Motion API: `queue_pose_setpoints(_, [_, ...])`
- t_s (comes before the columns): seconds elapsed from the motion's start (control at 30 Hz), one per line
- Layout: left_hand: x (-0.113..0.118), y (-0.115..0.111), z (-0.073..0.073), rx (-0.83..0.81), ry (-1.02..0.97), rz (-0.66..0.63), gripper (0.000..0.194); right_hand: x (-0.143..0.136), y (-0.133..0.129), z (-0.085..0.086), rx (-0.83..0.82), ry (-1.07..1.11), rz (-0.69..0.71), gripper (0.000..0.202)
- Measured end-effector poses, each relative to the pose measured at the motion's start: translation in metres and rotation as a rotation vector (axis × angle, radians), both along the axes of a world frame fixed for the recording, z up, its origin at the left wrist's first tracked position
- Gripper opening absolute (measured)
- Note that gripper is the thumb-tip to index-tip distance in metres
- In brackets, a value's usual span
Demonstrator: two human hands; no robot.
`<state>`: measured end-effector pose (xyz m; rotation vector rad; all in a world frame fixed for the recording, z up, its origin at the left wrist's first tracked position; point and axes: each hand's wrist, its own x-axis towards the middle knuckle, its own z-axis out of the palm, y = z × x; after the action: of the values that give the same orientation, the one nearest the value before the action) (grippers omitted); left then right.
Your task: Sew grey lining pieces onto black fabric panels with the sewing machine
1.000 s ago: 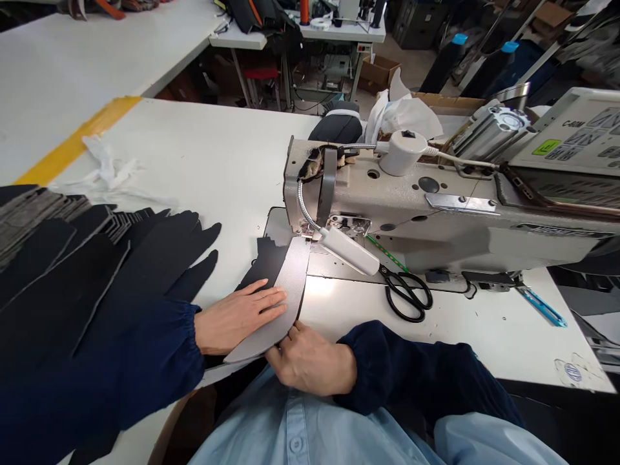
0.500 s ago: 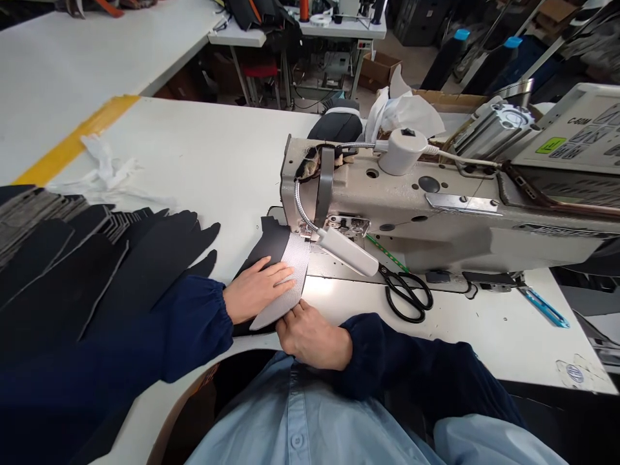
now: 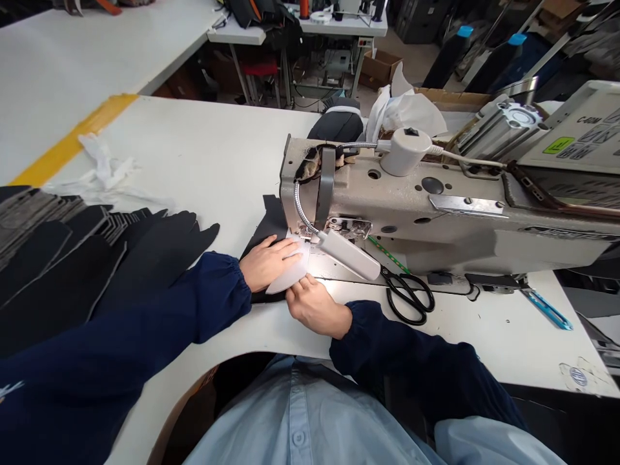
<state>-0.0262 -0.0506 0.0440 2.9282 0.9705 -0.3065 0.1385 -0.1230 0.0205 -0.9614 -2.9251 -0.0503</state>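
Note:
A light grey fabric piece [image 3: 287, 278] lies on a larger black fabric piece [image 3: 269, 221], both reaching under the head of a sewing machine [image 3: 368, 187]. My left hand [image 3: 268, 261] rests flat on the two pieces, its fingers stretched towards the needle area. At the near right edge of the layers, my right hand [image 3: 314, 303] pinches the fabric between thumb and fingers. The needle itself is hidden behind a white lamp [image 3: 349, 255] on a bendy metal neck.
Black-handled scissors [image 3: 409, 294] lie right of the lamp, and a blue cutter [image 3: 547, 309] lies near the right edge. Stacked black fabric pieces [image 3: 145, 252] cover the table's left side. A crumpled white cloth [image 3: 106, 165] lies behind them.
Both hands have moved forward, away from my body, and slightly right. The grey and black pieces have slid with them, further under the machine head.

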Motion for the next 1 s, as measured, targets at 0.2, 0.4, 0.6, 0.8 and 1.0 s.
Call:
queue_pose_setpoints(0.2, [-0.009,-0.003,0.014,-0.098,-0.075,-0.1,0.044,0.002,0.009,0.0,-0.027,0.038,-0.028,0.023])
queue_pose_setpoints(0.4, [-0.012,-0.012,0.007,-0.08,0.028,-0.074,0.061,-0.001,0.005,0.003,-0.066,0.021,-0.023,0.024])
queue_pose_setpoints(0.6, [-0.002,-0.003,0.001,0.015,0.029,-0.055,0.049,-0.001,0.008,-0.005,0.092,0.019,-0.055,0.028])
queue_pose_setpoints(0.8, [0.006,0.001,0.003,0.122,-0.027,-0.059,0.034,-0.001,0.008,-0.008,0.146,0.023,-0.07,0.027])
queue_pose_setpoints(1.0, [0.014,0.007,0.0,0.124,-0.065,-0.114,0.02,-0.004,0.005,-0.012,0.192,0.057,-0.046,0.03])
